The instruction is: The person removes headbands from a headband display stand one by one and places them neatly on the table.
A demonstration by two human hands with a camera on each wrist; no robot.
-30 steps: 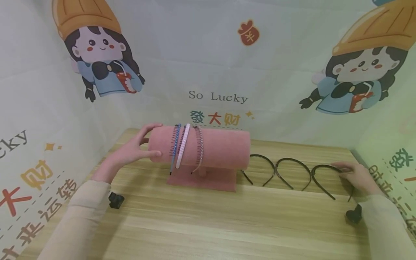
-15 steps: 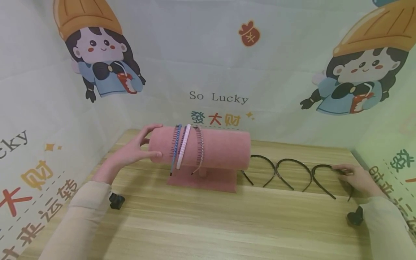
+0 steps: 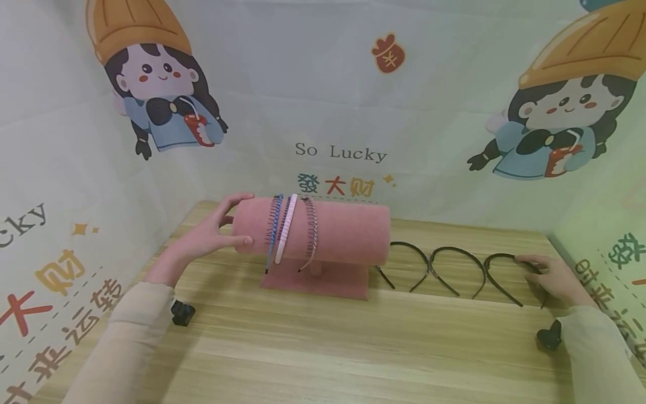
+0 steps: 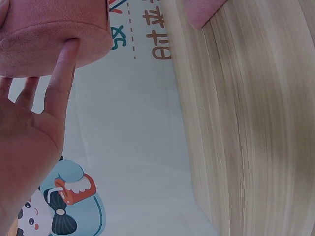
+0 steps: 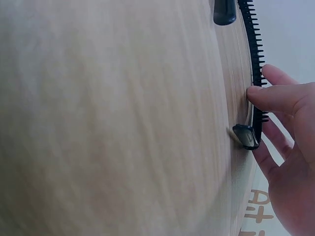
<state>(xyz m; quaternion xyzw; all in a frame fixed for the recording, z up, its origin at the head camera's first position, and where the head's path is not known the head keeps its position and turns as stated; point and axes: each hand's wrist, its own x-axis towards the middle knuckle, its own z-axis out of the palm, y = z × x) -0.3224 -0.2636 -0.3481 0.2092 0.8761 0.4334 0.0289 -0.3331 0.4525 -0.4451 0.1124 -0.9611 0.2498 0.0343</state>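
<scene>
My left hand (image 3: 204, 235) grips the left end of a pink padded headband stand (image 3: 350, 230), thumb in front and fingers behind. In the left wrist view one finger presses the roll's flat end (image 4: 49, 54). Three headbands sit over the roll: a blue one (image 3: 274, 235), a white-pink one (image 3: 286, 230) and a beaded greyish one (image 3: 314, 224). At the far right my right hand (image 3: 554, 276) pinches a black headband (image 3: 504, 290) at its curved top. Small teeth line that band (image 5: 256, 54) in the right wrist view, where the thumb lies across it.
Two more black headbands, one beside the stand (image 3: 416, 252) and one in the middle (image 3: 459, 252), lie in a row on the wooden table (image 3: 353, 348). A printed cloth backdrop (image 3: 429, 123) rises behind and on both sides.
My right hand's fingers have moved slightly left along the black headband, and its ends have shifted a little away from me. My left hand keeps its grip on the stand.
</scene>
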